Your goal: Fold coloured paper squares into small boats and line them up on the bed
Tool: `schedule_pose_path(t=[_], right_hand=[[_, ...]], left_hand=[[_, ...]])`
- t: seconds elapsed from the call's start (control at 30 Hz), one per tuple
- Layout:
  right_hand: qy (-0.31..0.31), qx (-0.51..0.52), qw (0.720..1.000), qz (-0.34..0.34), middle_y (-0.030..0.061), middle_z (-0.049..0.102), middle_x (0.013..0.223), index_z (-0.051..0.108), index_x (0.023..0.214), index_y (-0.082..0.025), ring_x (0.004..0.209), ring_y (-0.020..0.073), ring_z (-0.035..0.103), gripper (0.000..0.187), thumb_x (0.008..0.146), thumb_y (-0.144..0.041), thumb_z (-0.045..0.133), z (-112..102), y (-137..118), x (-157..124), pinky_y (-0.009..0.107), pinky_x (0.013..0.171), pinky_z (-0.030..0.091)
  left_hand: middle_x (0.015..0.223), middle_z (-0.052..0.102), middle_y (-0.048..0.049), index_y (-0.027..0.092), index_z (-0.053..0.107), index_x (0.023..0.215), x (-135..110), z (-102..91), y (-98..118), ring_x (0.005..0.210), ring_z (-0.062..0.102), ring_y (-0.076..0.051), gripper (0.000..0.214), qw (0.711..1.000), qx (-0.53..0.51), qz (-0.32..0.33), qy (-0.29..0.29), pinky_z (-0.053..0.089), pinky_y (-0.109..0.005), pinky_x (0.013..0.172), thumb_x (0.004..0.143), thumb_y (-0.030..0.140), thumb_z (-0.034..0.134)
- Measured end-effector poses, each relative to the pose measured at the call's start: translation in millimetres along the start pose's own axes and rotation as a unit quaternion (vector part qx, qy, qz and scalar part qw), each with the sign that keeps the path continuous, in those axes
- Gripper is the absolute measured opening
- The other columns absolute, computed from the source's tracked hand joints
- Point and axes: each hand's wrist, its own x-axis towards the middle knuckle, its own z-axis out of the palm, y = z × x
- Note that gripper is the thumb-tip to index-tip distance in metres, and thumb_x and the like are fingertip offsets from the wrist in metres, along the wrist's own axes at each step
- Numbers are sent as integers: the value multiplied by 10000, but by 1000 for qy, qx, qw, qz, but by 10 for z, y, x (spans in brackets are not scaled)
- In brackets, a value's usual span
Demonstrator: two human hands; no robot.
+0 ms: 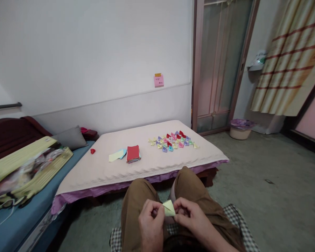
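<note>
A pale yellow-green piece of folded paper (169,208) is held above my lap, between both hands. My left hand (152,218) pinches its left side with thumb and fingers. On the opposite side, my right hand (186,213) grips the right edge the same way. Diagonal folds show on the paper's face; its underside is hidden. Beyond my knees, a stack of square paper (133,153) with a red sheet on top lies on the cream-covered bed (115,137). Loose yellow and blue sheets (116,155) lie left of it. Several small folded paper pieces (173,140) in many colours sit grouped to the right.
One red folded piece (92,151) lies apart at the bed's left. An open yellow suitcase (42,171) rests on a blue bed beside a grey cushion (70,137). A lined bin (240,131) stands near the sliding door (223,63). A pink note (159,81) hangs on the wall.
</note>
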Motion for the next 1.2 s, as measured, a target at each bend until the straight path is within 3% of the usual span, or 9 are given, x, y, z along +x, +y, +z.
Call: schedule_pose_path(t=[0.1, 0.23, 0.53, 0.67, 0.77, 0.87, 0.97, 1.07, 1.2], right_hand=[[-23, 90, 996, 17, -61, 455, 523, 609, 652, -167, 489, 93, 360, 70, 616, -216, 643, 82, 27, -7, 214, 467, 258], [-2, 157, 987, 42, -41, 512, 552, 620, 673, -157, 502, 98, 405, 165, 652, -315, 665, 130, 28, -31, 209, 467, 290], [56, 227, 969, 78, -23, 573, 536, 604, 651, -146, 455, 70, 430, 152, 673, -275, 683, 162, 152, -23, 195, 469, 293], [74, 247, 963, 78, -22, 573, 508, 593, 606, -133, 448, 61, 435, 106, 661, -178, 671, 142, 188, -19, 184, 467, 295], [39, 322, 941, 94, -11, 584, 522, 598, 622, -125, 463, 63, 469, 76, 679, -142, 646, 84, 178, -13, 172, 463, 310], [-7, 409, 903, 132, -11, 579, 517, 597, 639, -126, 470, 74, 505, 72, 680, -139, 655, 26, 181, 5, 169, 452, 330], [-39, 456, 875, 157, -9, 586, 520, 599, 644, -126, 455, 73, 513, 64, 671, -131, 656, 3, 200, 22, 161, 429, 328], [-66, 455, 874, 156, 16, 615, 522, 610, 641, -117, 440, 74, 518, 48, 672, -132, 643, 11, 209, 20, 160, 427, 341], [-75, 432, 886, 152, 41, 634, 519, 619, 628, -109, 439, 82, 531, 35, 654, -125, 637, 17, 195, 11, 157, 424, 349]], left_hand=[[537, 514, 26, 180, 555, 540, -32, 27, 25, 530, 504, -134, 187, 1000, -21, -14, 17, 397, -219, 520, 719, 233, 554], [520, 507, 30, 185, 543, 510, -70, 60, 60, 513, 497, -130, 187, 999, -28, -11, 24, 395, -215, 505, 694, 218, 562], [522, 494, 31, 185, 525, 491, -113, 128, 10, 521, 489, -126, 189, 998, -49, 2, 26, 388, -208, 507, 677, 180, 559], [557, 517, 21, 178, 564, 533, -122, 123, 3, 562, 499, -134, 213, 997, -73, -9, -13, 388, -217, 543, 741, 225, 556], [618, 561, 5, 167, 614, 614, -88, 79, -7, 622, 519, -146, 214, 989, -129, -51, -58, 402, -229, 592, 779, 290, 554], [645, 571, 13, 156, 645, 763, -41, 36, -35, 614, 506, -129, 157, 961, -227, -141, -76, 401, -219, 585, 756, 308, 605], [658, 584, 6, 133, 660, 828, -11, 22, -36, 599, 496, -104, 177, 909, -318, -227, -142, 384, -195, 563, 740, 286, 642], [618, 583, -13, 106, 663, 768, -14, 41, -4, 573, 509, -97, 167, 838, -400, -299, -219, 370, -187, 533, 708, 261, 676], [560, 583, -19, 111, 641, 689, -40, 73, 18, 526, 519, -94, 122, 771, -470, -352, -246, 344, -177, 489, 657, 215, 697]])
